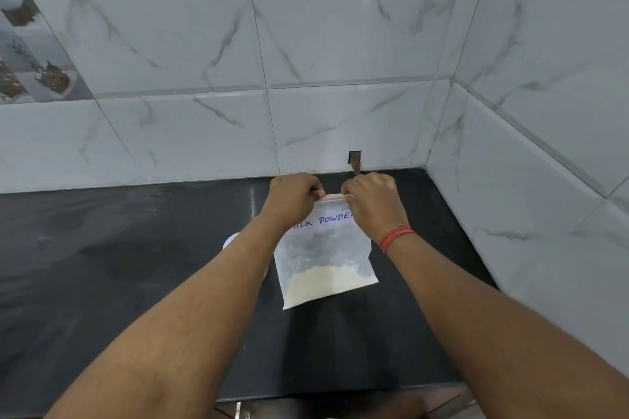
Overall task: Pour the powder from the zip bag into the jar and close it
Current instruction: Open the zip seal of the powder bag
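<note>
Above the dark countertop [102, 282], near the corner of the marble-tiled wall [340, 44], we hold a clear zip bag [323, 248] upright by its red-striped top edge. Our left hand [292, 196] pinches the left end of the seal; our right hand [372, 201], with a red thread band [396, 237] at the wrist, pinches the right end. Pale powder [323, 286] lies in the bag's bottom. Behind our left forearm, a white rounded object [231, 240] partly shows; we cannot tell whether it is the jar.
</note>
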### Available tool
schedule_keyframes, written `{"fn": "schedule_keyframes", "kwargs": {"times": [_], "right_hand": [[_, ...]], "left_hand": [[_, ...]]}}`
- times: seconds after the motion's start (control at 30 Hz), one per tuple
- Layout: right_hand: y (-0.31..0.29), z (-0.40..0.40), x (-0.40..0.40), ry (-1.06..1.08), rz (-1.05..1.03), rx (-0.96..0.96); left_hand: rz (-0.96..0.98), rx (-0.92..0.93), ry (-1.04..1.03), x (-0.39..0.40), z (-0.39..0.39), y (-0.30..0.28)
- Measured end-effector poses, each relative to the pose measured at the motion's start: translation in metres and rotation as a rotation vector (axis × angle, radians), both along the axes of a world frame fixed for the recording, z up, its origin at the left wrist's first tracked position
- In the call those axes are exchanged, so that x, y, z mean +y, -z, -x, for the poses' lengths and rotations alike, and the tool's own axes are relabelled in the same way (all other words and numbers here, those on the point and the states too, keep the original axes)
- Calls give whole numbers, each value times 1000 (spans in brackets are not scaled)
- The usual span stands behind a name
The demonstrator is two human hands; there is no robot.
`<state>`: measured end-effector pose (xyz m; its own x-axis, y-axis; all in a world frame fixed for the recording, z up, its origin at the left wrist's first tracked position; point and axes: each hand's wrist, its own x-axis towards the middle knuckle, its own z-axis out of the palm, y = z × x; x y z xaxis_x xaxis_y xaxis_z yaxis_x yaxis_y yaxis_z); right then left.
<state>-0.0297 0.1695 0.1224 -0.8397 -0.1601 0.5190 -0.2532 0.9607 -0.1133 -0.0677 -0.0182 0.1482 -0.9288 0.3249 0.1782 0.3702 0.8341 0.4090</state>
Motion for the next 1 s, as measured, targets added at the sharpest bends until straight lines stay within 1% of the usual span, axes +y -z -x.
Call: {"fn": "schedule_keyframes", "kwargs": {"times": [0.2,0.47,0.53,0.6,0.73,0.8,0.87,1.0], "right_hand": [[1,-1,-1,-9,-62,49],[1,-4,-1,-21,-70,53],[2,-6,0,-23,-56,41],[2,-9,0,-21,-50,31],[3,-13,0,-34,-57,22],[4,-15,-1,-44,-66,31],[4,-18,-2,-54,-71,41],[-1,-24,-1,-100,-71,68]], "left_hand": [[-94,-111,-5,-4,-3,-3],[-151,-150,-8,-7,-3,0],[-127,-168,2,-9,-3,-3],[-60,-214,36,-12,-2,-9],[41,-392,85,-21,1,-24],[101,-431,85,-26,2,-28],[143,-378,65,-28,3,-29],[116,-191,-60,-30,5,-22]]}}
